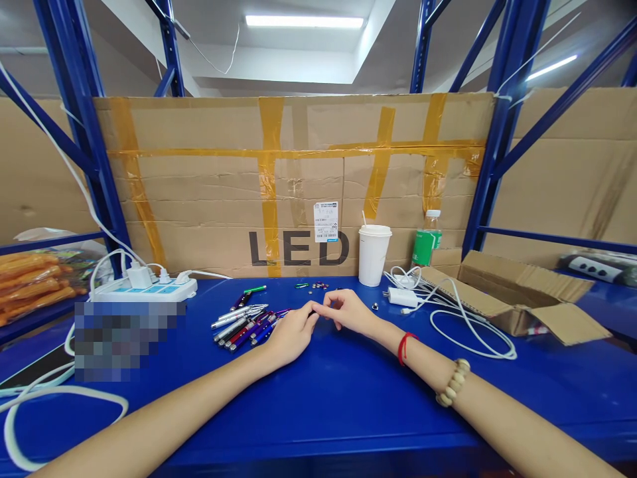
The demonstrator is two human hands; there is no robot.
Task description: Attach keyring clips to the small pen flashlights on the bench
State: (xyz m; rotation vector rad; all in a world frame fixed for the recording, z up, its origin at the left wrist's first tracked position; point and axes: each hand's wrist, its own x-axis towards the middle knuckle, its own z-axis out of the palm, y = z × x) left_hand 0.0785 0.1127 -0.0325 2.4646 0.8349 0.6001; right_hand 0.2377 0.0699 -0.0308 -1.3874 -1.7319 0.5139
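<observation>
My left hand [292, 333] and my right hand [349, 311] meet over the middle of the blue table. Their fingertips touch. Both hands are closed in a pinch, and whatever lies between the fingers is hidden or too small to make out. Just left of my left hand is a loose pile of metal pens [243, 326], silver, red, purple and blue, partly covered by that hand. A green pen part [255, 289] lies behind the pile. Beyond the hands are several tiny parts [321, 285], and a small silver piece [375, 307] rests right of my right hand.
A white paper cup [374, 255] and a green-labelled bottle [426, 239] stand at the back. White charger cables [462, 325] and an open cardboard box [522, 299] lie to the right. At left are a power strip [169, 289] and more cable [64, 392]. Cardboard [213, 219] walls the back.
</observation>
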